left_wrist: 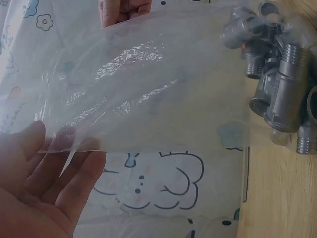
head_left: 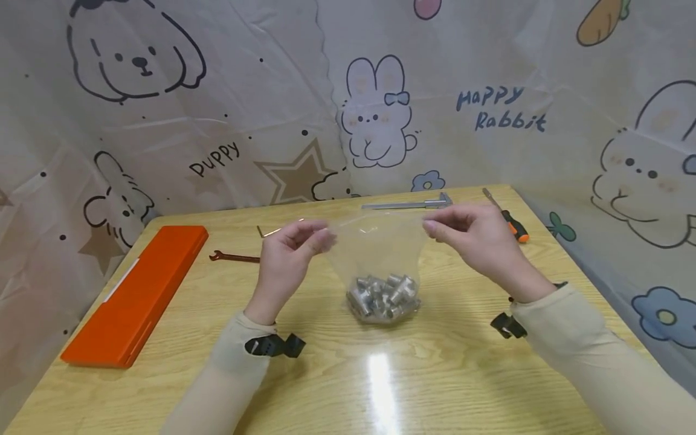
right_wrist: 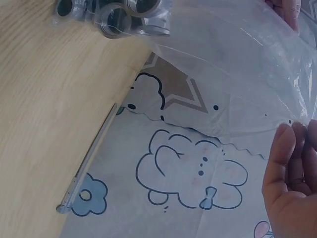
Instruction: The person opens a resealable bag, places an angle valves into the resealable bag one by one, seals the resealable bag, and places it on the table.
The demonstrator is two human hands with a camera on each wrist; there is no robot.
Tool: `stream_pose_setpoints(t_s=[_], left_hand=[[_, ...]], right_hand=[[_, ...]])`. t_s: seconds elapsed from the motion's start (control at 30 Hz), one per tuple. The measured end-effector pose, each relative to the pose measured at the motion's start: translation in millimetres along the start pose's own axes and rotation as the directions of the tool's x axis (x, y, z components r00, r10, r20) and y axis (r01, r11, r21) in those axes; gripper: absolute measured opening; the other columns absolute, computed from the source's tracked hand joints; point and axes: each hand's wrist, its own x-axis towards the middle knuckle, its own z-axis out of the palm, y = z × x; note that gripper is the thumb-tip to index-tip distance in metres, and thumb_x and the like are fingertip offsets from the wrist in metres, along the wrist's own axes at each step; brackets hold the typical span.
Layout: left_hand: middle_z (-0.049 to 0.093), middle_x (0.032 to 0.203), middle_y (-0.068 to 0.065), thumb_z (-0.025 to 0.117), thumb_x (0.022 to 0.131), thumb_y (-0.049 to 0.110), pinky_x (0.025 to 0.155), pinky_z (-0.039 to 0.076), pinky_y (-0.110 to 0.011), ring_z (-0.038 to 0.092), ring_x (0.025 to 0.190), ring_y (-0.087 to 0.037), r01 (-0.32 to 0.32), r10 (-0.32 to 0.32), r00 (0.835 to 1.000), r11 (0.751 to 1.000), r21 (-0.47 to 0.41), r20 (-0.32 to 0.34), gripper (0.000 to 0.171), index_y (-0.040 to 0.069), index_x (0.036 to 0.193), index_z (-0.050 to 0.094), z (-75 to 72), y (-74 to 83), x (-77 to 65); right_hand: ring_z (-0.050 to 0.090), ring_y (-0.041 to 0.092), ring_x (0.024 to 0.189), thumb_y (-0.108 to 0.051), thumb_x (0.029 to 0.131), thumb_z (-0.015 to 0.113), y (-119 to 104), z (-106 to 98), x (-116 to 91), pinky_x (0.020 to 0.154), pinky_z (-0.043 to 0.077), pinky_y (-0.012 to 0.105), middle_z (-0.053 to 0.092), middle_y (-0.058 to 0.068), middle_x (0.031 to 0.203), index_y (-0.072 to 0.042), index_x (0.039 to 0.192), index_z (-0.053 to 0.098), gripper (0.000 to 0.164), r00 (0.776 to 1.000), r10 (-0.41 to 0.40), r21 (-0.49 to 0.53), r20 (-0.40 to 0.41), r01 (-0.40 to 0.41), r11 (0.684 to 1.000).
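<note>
A clear plastic bag hangs upright between my two hands above the wooden table. Silvery threaded metal pipe fittings lie heaped in its bottom. My left hand pinches the bag's upper left edge between thumb and fingers. At the upper right edge, my right hand pinches the plastic the same way. Seen from the left wrist, the fittings show threaded ends and hollow openings, and the film stretches wide across the view. In the right wrist view, the right hand holds the gathered edge.
An orange case lies on the table at left. Behind my left hand are a reddish wrench and a thin hex key. A caliper lies at the back edge, with a screwdriver beyond my right hand.
</note>
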Motion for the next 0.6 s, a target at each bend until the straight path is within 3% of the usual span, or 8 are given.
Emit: stream_pose_setpoints(t_s=[0.13, 0.33, 0.6], left_hand=[[0.074, 0.091, -0.008, 0.07, 0.093, 0.018, 0.076, 0.06, -0.034, 0.07, 0.081, -0.021, -0.037, 0.038, 0.999, 0.998, 0.043, -0.017, 0.018, 0.002, 0.097, 0.075, -1.5, 3.1, 1.2], [0.074, 0.088, -0.007, 0.071, 0.091, 0.013, 0.071, 0.06, -0.033, 0.069, 0.076, -0.019, -0.119, 0.123, 0.992, 0.986, 0.118, -0.026, 0.012, 0.002, 0.093, 0.075, -3.8, 21.4, -0.2], [0.073, 0.088, -0.008, 0.069, 0.092, 0.009, 0.071, 0.06, -0.032, 0.069, 0.075, -0.019, -0.118, 0.122, 0.992, 0.984, 0.131, -0.018, 0.01, 0.0, 0.094, 0.074, -3.8, 23.9, -7.4]], right_hand=[[0.067, 0.015, 0.081, -0.036, 0.093, 0.069, 1.8, -1.1, -0.6, 0.064, 0.053, 0.026, 0.073, 0.001, 0.092, -0.014, 0.103, 0.077, 0.025, 0.998, -0.031, -0.046, -0.058, 0.028, 0.999], [0.063, 0.011, 0.069, -0.021, 0.092, 0.073, -7.4, -5.2, -5.1, 0.051, 0.045, 0.022, 0.073, 0.001, 0.085, -0.01, 0.094, 0.077, 0.012, 0.978, -0.125, -0.11, -0.166, 0.108, 0.988], [0.063, 0.011, 0.069, -0.014, 0.089, 0.075, -6.5, -2.6, -16.2, 0.055, 0.048, 0.018, 0.073, 0.002, 0.085, -0.008, 0.091, 0.077, 0.007, 0.971, -0.138, -0.075, -0.193, 0.125, 0.989]])
